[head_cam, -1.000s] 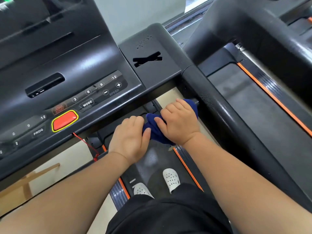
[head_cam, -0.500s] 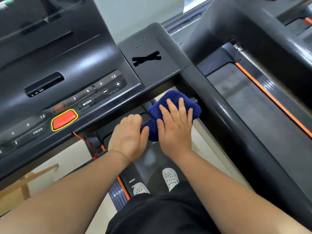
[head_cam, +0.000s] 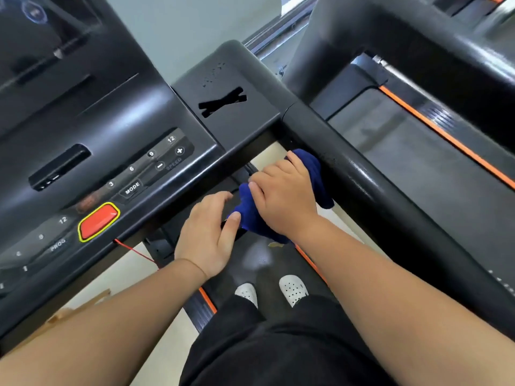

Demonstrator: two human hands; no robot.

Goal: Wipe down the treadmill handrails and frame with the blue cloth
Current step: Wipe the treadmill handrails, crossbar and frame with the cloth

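Half a second on, the right hand curls its fingers round the blue cloth again, no longer flat, so wiping continues on the crossbar beside the right handrail, while the left hand grips that crossbar.

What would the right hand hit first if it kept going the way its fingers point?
Probably the lower edge of the console: the right hand, gripping the blue cloth, points up-left toward it. Depth is unclear, so it might pass beneath.
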